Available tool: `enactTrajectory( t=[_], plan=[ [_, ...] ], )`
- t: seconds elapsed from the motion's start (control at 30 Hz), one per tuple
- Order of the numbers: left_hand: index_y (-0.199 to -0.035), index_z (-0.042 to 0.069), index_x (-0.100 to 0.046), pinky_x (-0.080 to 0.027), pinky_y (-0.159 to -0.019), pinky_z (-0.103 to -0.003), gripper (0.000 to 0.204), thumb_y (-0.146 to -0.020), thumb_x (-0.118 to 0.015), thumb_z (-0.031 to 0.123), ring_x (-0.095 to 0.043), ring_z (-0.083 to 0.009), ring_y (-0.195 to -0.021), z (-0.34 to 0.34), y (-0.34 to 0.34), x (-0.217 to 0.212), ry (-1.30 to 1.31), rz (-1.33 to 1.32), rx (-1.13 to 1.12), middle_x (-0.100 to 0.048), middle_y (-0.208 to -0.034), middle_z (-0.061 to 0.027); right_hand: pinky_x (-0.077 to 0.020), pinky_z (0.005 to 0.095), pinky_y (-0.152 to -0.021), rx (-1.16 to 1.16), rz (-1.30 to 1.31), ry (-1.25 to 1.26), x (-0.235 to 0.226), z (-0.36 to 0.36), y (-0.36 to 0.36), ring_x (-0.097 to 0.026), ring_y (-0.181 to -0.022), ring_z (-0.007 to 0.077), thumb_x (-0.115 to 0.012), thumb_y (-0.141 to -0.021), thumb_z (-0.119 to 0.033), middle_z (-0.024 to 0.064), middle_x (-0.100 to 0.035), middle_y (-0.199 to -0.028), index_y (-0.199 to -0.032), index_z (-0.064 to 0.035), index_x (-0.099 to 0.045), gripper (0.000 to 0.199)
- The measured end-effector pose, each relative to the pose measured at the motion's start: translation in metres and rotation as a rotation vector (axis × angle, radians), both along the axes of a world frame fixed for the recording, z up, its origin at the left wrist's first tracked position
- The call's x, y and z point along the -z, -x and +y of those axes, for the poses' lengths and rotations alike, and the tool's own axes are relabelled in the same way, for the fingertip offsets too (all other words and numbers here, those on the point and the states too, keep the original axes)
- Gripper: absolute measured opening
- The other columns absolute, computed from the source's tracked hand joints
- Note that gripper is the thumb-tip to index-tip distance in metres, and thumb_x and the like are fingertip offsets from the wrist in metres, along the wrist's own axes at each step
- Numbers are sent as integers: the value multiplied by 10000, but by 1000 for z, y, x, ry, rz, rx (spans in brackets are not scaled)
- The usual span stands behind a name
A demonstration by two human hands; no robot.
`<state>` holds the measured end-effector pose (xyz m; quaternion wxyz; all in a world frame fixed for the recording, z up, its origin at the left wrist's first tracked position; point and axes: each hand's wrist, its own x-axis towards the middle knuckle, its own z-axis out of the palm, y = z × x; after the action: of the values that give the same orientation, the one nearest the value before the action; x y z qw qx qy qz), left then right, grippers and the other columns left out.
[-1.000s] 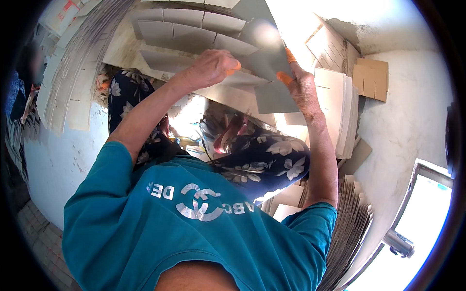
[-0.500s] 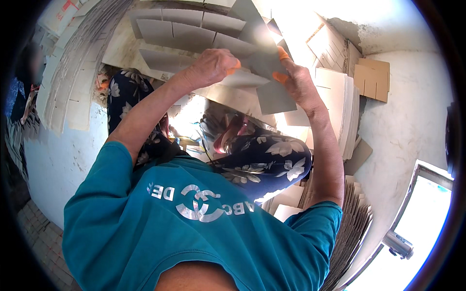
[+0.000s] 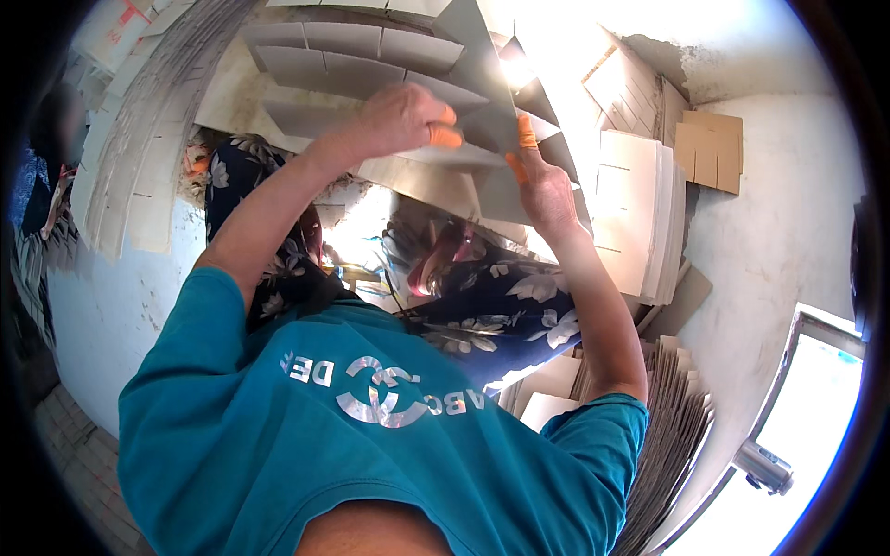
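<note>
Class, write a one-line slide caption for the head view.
Both hands, left hand and right hand, grip a grey cardboard sheet above stacked cardboard blanks.

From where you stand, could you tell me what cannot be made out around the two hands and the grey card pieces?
- Head view: the left hand hides its grip on the grey card divider.
- The glare washes out the divider's top by the right hand.
- The stacked card sheets are cut off by the picture's dark rim.

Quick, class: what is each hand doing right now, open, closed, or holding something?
Left hand: closed, fingers curled on the grey cardboard sheet.
Right hand: pinching the same sheet's lower edge, orange-capped fingertips pressed against it.
</note>
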<state>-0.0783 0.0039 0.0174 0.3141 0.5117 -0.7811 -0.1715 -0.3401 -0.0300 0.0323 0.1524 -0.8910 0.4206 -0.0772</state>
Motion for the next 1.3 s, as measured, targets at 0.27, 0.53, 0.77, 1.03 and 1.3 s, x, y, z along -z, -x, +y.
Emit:
enactTrajectory(
  t=[0.27,0.53,0.77,1.03,1.3],
  plan=[
    [-815,-3,-586,-468,-703,-435,124,-762,-678,62,-590,-324,-825,-89,-47,-2,200,-448,-246,-600,-779,-161,-482,427,-621,-5,-80,-29,-14,3,-3,-620,-698,369,-580,-858,-72,218,-620,-793,-1402,-107,-356,589],
    [-677,6,-508,-458,-640,-449,103,-678,-584,-64,-575,-368,-702,-102,-55,22,343,-361,-150,-519,-621,-179,-523,359,-659,-35,-242,100,-16,2,6,-666,-729,308,-648,-809,33,208,-648,-875,-1313,-104,-518,539],
    [-689,4,-455,-439,-654,-469,109,-680,-526,-79,-572,-368,-780,-100,-51,14,173,-411,-105,-519,-697,-186,-505,407,-625,-138,-58,122,-17,-5,-2,-632,-688,321,-559,-799,44,144,-641,-794,-1235,-73,-548,452],
    [-810,9,-516,-456,-746,-432,141,-740,-635,39,-574,-329,-890,-97,-33,-4,16,-470,-136,-594,-851,-145,-521,373,-685,52,-282,24,-16,-22,13,-654,-763,288,-621,-817,-65,142,-666,-915,-1002,-55,-652,188],
    [-1253,95,-565,-465,-872,-338,486,-785,-695,85,-581,-251,-1028,-47,-64,-17,135,-138,-303,-630,-1114,-106,-500,380,-791,686,14,809,29,-17,220,-575,-952,282,-729,-793,-249,122,-597,-1061,-1234,-33,-516,535]
  ],
)
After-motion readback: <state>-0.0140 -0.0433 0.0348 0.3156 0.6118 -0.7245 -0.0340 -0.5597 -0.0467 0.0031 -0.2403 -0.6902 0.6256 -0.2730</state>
